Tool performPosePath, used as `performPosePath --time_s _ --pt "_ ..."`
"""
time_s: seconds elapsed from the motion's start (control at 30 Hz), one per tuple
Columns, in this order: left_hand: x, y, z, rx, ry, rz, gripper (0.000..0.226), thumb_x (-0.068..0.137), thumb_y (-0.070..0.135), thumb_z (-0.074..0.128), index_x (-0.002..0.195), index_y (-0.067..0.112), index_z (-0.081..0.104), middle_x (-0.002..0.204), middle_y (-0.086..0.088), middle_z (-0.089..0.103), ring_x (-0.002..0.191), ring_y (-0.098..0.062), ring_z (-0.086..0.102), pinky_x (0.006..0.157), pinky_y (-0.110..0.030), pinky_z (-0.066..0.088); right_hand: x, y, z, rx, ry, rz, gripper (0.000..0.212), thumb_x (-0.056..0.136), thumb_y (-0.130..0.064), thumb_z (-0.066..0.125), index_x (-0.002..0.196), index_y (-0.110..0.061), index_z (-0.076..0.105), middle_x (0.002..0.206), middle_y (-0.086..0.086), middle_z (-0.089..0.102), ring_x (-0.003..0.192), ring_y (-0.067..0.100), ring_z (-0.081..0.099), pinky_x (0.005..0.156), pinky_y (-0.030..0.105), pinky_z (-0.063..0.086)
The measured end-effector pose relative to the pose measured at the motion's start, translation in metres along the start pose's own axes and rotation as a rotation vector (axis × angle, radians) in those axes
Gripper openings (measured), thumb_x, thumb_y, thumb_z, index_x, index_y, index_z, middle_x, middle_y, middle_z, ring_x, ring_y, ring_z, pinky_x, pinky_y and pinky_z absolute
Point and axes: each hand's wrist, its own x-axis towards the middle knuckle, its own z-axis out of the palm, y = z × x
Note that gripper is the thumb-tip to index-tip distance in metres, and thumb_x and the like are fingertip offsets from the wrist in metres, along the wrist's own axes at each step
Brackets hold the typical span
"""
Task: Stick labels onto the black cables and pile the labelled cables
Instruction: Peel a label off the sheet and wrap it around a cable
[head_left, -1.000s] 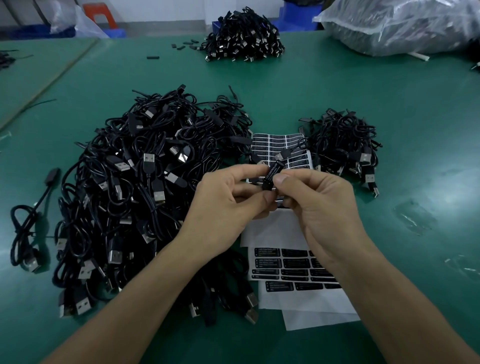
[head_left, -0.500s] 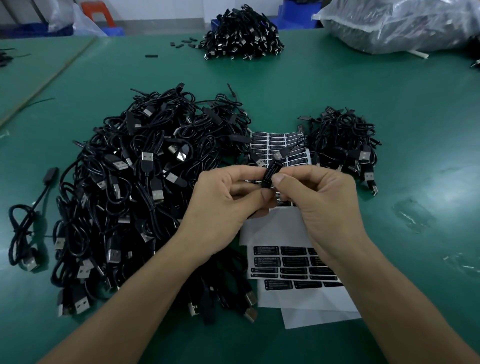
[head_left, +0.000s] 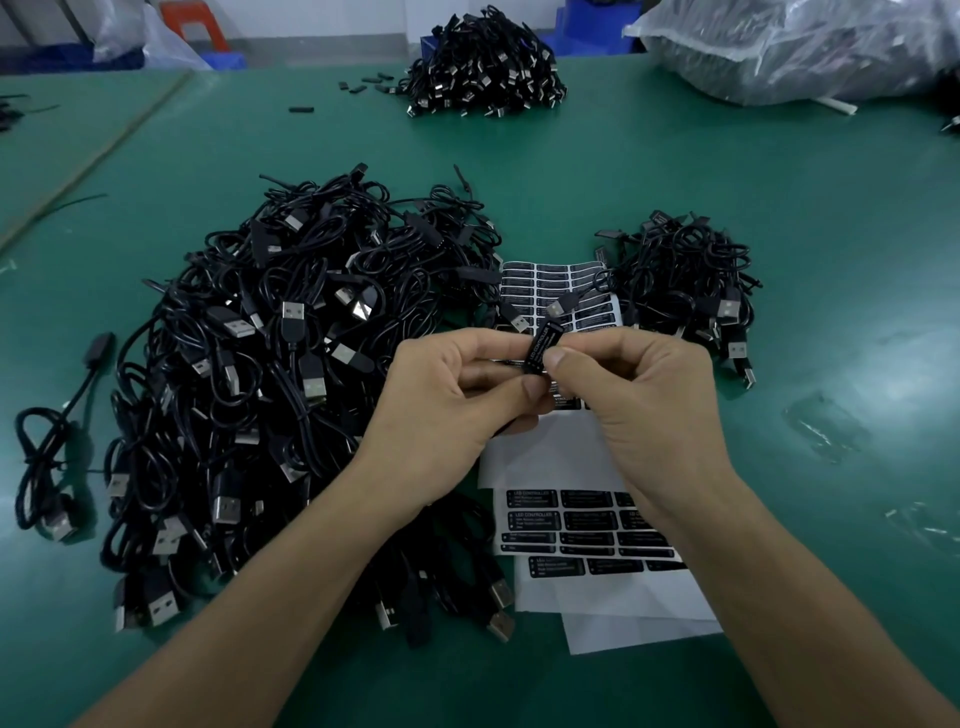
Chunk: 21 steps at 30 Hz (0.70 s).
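Two bare hands pinch one small black labelled cable block (head_left: 541, 345).
The left hand (head_left: 441, 410) and right hand (head_left: 644, 400) both clamp it, just above two white sheets of black labels (head_left: 550, 283). There are three heaps of black cables: large heap (head_left: 291, 364) left of the sheets, small heap (head_left: 685, 280) right, third heap (head_left: 483, 67) far beyond.
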Motion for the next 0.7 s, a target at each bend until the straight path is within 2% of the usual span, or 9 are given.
performPosePath --time_s 0.3,0.7 --pt "-0.0014 0.0027 0.0002 -0.017 -0.033 -0.030 0.021 0.085 0.005 0.074 0.104 0.012 0.070 0.083 -0.010 0.078 0.081 -0.021 0.077 0.072 -0.026 0.062 -0.0011 -0.0007 0.0007 -0.040 0.013 -0.037 0.023 0.082 0.002 0.076 0.069 -0.018 0.074 0.061 -0.004 0.072 0.055 0.002 0.065 0.055 0.012 0.050" --pt "-0.0018 0.0034 0.0000 -0.029 -0.021 -0.045 0.020 0.086 0.004 0.074 0.105 0.010 0.070 0.083 -0.011 0.078 0.080 -0.022 0.077 0.070 -0.026 0.061 0.0009 -0.0007 -0.0006 -0.074 -0.031 -0.085 0.029 0.082 0.004 0.074 0.070 -0.022 0.073 0.062 -0.006 0.073 0.054 0.002 0.067 0.055 0.012 0.051"
